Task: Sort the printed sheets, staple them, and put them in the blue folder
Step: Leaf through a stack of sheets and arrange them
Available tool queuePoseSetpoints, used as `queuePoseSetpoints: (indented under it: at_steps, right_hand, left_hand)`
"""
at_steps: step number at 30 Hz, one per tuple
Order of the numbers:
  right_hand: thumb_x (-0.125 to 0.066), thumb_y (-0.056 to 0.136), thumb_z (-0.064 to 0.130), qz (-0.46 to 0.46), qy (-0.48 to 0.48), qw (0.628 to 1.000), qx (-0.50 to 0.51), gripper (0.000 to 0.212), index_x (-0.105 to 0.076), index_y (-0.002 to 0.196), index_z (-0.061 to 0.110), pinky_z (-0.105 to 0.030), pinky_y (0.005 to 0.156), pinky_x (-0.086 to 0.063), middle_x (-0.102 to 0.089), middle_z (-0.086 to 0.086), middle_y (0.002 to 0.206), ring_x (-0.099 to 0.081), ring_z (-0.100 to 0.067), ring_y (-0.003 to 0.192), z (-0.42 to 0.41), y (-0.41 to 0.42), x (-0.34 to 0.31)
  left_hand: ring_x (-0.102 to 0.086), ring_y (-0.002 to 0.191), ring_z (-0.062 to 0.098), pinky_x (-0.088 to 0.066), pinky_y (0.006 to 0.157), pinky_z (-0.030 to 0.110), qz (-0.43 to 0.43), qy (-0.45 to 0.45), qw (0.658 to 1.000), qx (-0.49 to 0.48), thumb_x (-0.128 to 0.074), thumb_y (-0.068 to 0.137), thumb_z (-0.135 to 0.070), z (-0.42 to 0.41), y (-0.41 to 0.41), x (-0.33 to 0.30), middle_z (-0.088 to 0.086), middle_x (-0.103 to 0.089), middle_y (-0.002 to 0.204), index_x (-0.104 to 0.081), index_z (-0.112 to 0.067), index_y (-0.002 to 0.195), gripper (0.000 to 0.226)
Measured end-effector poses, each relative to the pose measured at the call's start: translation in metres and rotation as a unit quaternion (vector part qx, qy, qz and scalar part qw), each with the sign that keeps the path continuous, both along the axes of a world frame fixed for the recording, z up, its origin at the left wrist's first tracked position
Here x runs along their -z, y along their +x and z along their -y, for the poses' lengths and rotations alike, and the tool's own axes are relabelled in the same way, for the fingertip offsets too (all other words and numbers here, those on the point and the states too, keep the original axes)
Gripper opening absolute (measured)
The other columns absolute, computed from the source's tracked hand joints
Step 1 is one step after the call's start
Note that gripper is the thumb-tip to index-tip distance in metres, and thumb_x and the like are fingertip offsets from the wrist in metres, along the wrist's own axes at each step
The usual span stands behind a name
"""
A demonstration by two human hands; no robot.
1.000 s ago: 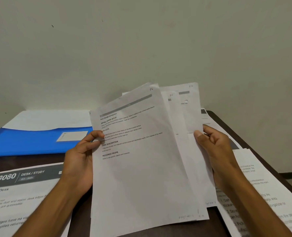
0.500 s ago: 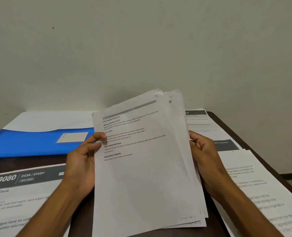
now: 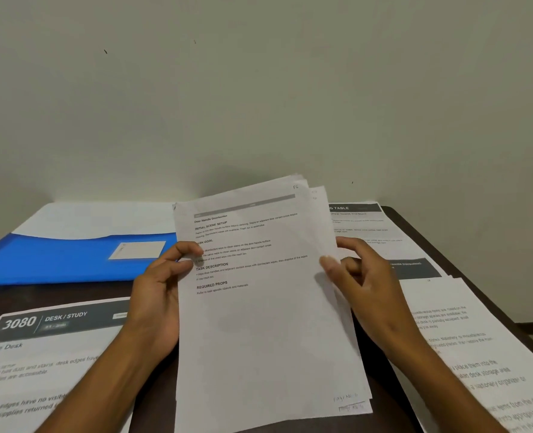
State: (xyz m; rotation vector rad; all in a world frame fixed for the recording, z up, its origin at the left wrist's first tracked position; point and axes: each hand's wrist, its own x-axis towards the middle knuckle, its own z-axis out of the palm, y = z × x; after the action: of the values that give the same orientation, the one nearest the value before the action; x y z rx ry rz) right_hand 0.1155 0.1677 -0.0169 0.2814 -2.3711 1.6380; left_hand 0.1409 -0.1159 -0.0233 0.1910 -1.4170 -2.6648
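Observation:
I hold a stack of printed sheets upright over the dark table, top page headed "Door Handle Disinfection". My left hand grips the stack's left edge, thumb on the front. At the right edge my right hand pinches the sheets, thumb in front, fingers behind. The back sheets stick out slightly at the top right. The blue folder lies flat at the back left with a white label. No stapler is visible.
A "3080 Desk / Study" sheet lies at the front left. More printed sheets cover the right side up to the table edge. A white sheet lies behind the folder. A plain wall stands behind.
The fanned-out back sheets have been pushed left and squared behind the front page. My right hand moved inward with them to the stack's right edge.

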Motion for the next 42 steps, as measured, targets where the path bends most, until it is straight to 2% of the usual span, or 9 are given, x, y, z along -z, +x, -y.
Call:
queuePoseSetpoints:
  at_steps: [2,6,11,20,22,26,32,36,42]
  right_hand:
    - [-0.079,0.091,0.039,0.000,0.028,1.000,-0.005,0.050,-0.056,0.136,0.039,-0.015,0.076,-0.059,-0.077,0.017,0.103,-0.073,0.001,0.094,0.004,0.001,0.004]
    - [-0.078,0.093,0.020,-0.018,0.043,0.999,0.009,0.056,-0.053,0.141,0.034,-0.028,0.088,-0.063,-0.076,0.017,0.116,-0.073,0.001,0.103,0.010,0.003,0.006]
    - [-0.059,0.105,0.014,-0.059,0.041,0.997,-0.002,0.046,-0.048,0.145,0.035,-0.024,0.072,-0.060,-0.079,0.004,0.088,-0.075,-0.014,0.082,0.007,0.003,0.007]
    - [-0.045,0.111,0.027,-0.071,-0.013,0.997,0.040,0.033,-0.048,0.144,0.030,-0.025,0.090,-0.056,-0.072,0.012,0.124,-0.069,-0.002,0.110,-0.003,-0.002,0.007]
    - [-0.045,0.112,0.025,-0.087,-0.066,0.991,0.082,0.022,-0.055,0.132,0.024,-0.021,0.083,-0.055,-0.071,0.012,0.120,-0.069,-0.001,0.103,-0.015,-0.008,0.003]
    - [-0.046,0.107,0.028,-0.121,-0.184,0.937,0.272,0.022,-0.043,0.085,0.027,-0.031,0.054,-0.036,-0.040,0.001,0.079,-0.036,-0.014,0.064,-0.056,-0.021,-0.009]
    - [-0.046,0.094,0.029,-0.072,-0.263,0.840,0.469,0.010,-0.046,0.098,0.020,-0.049,0.091,-0.061,-0.048,0.002,0.098,-0.055,-0.015,0.089,-0.106,-0.027,-0.006]
    - [-0.048,0.096,0.020,-0.099,-0.266,0.868,0.407,0.017,-0.046,0.081,0.029,-0.041,0.079,-0.053,-0.050,-0.004,0.094,-0.050,-0.019,0.081,-0.102,-0.032,-0.008]
    - [-0.047,0.105,0.008,-0.109,-0.291,0.913,0.264,0.027,-0.068,0.118,0.022,-0.021,0.082,-0.059,-0.073,0.008,0.107,-0.071,-0.006,0.092,-0.087,-0.030,-0.014]
  left_hand:
    - [-0.072,0.102,0.035,-0.063,0.085,0.047,0.003,-0.002,1.000,-0.005,-0.042,0.097,0.001,0.000,0.000,0.000,0.017,-0.073,0.124,-0.070,-0.016,0.091,0.033]
    - [-0.072,0.111,0.038,-0.060,0.091,0.052,0.013,-0.002,1.000,-0.007,-0.045,0.100,0.000,0.000,0.000,0.000,0.016,-0.073,0.129,-0.074,-0.015,0.106,0.033]
    - [-0.071,0.118,0.039,-0.059,0.092,0.060,0.007,0.021,1.000,0.010,-0.043,0.103,-0.003,0.000,0.002,-0.003,0.009,-0.073,0.131,-0.068,-0.012,0.134,0.041]
    - [-0.071,0.116,0.042,-0.064,0.082,0.050,0.026,0.031,0.999,0.001,-0.047,0.100,0.002,0.003,-0.001,-0.001,0.011,-0.073,0.131,-0.074,-0.018,0.111,0.036]
    - [-0.070,0.117,0.043,-0.064,0.081,0.050,0.031,0.030,0.999,-0.006,-0.047,0.100,0.003,0.004,-0.001,-0.002,0.012,-0.073,0.130,-0.076,-0.019,0.106,0.036]
    - [-0.071,0.116,0.043,-0.063,0.083,0.053,0.035,0.028,0.999,-0.018,-0.048,0.101,0.002,0.008,-0.002,-0.001,0.013,-0.073,0.130,-0.075,-0.020,0.106,0.035]
    - [-0.072,0.111,0.039,-0.064,0.083,0.049,0.039,0.041,0.998,-0.025,-0.050,0.101,0.001,0.009,-0.001,-0.002,0.013,-0.075,0.126,-0.073,-0.020,0.107,0.031]
    - [-0.077,0.097,0.033,-0.065,0.079,0.049,0.037,0.054,0.998,-0.018,-0.049,0.102,0.000,0.009,0.000,-0.004,0.013,-0.077,0.120,-0.070,-0.019,0.108,0.029]
    - [-0.079,0.088,0.028,-0.065,0.078,0.046,0.031,0.051,0.998,-0.024,-0.049,0.102,0.000,0.010,0.000,-0.005,0.012,-0.079,0.115,-0.070,-0.019,0.108,0.028]
